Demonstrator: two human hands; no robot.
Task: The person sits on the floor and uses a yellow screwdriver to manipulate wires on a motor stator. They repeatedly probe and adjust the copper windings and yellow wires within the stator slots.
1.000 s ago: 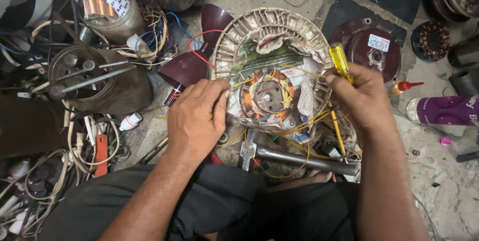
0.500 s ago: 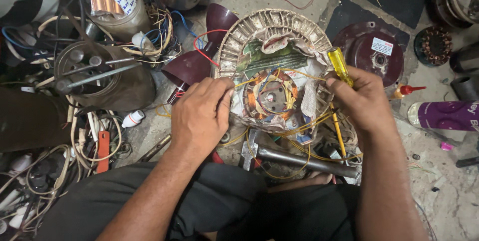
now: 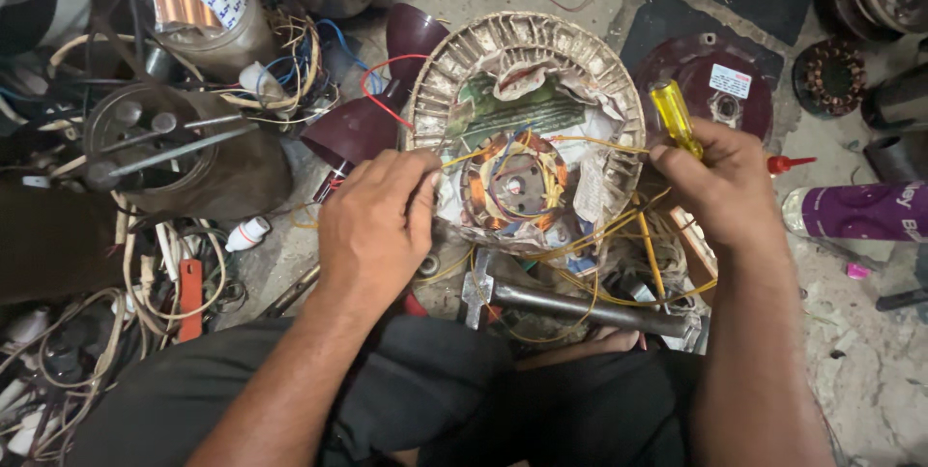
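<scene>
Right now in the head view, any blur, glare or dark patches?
Head view: sharp across the left hand, right hand and copper winding; small glare on the yellow screwdriver handle; left edge and the dark clothing at the bottom are dim; no motion blur evident.

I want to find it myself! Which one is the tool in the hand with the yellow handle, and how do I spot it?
Find the big round ribbed metal fan motor shell in the middle, with copper wire coils inside. At its right edge, the right hand grips a screwdriver with a clear yellow plastic handle. It is the only see-through yellow thing; the purple spray can nearby lies flat on the floor.
</scene>
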